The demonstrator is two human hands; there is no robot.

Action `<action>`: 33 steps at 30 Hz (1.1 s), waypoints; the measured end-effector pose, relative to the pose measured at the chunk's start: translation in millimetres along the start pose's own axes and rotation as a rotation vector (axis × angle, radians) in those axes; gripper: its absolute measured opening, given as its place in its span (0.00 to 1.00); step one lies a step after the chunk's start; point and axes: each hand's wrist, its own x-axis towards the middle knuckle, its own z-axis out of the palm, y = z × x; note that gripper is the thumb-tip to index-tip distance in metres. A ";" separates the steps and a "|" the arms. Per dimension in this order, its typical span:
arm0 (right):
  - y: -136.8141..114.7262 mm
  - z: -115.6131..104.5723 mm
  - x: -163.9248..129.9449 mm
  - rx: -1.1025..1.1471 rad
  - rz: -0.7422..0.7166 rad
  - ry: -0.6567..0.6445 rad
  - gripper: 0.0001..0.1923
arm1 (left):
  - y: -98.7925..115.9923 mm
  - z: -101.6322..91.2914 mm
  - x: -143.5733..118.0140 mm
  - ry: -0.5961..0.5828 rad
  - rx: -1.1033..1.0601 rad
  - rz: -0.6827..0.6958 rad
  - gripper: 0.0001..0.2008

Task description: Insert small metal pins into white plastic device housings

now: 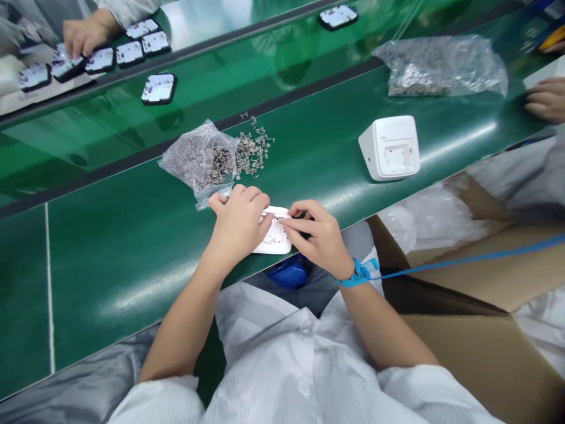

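Observation:
Both my hands rest on a small white plastic housing (274, 238) lying on the green belt (110, 247) at its near edge. My left hand (238, 227) covers the housing's left side with curled fingers. My right hand (315, 235) grips its right side, and the index finger points across the top. A blue strap (359, 272) with a blue cord circles my right wrist. Just beyond my left hand lies a clear bag of small metal parts (198, 159), with a loose pile of those parts (252, 150) spilled beside it.
A white cube-shaped housing (391, 147) stands on the belt to the right. A second bag of metal parts (441, 65) lies farther back. Several black-framed square panels (159, 88) sit at the back left under another person's hand (86, 32). Another hand (547, 99) shows at the right edge. An open cardboard box (477, 330) stands at my right.

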 end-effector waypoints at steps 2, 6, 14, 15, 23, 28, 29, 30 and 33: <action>1.5 2.6 -1.2 0.001 -0.003 0.017 0.11 | 0.0 0.1 0.3 0.001 -0.002 -0.003 0.05; 3.5 3.3 -1.3 -0.004 0.017 0.007 0.11 | 1.3 2.0 1.3 0.010 0.010 -0.011 0.05; 1.1 -0.3 0.6 -0.032 0.042 -0.062 0.11 | 3.2 3.2 2.0 0.010 0.030 -0.010 0.04; 0.9 -0.6 1.6 -0.048 0.031 -0.078 0.12 | 3.9 3.2 1.8 0.011 0.043 -0.007 0.04; 0.8 6.3 -3.7 -0.016 -0.034 -0.001 0.11 | 8.8 5.7 1.3 0.036 0.119 0.036 0.04; 12.6 -23.4 2.5 -0.192 0.082 0.128 0.10 | -7.3 -2.9 -27.2 0.053 0.160 -0.021 0.03; 21.4 -35.3 5.7 -0.323 0.128 0.184 0.11 | -17.2 -7.4 -38.9 0.060 0.176 -0.057 0.04; 32.6 -47.9 9.1 -0.464 0.181 0.233 0.13 | -29.9 -12.8 -52.0 0.068 0.197 -0.102 0.04; 74.1 -81.3 18.1 -0.756 0.330 0.280 0.28 | -79.2 -34.1 -94.5 0.115 0.289 -0.292 0.08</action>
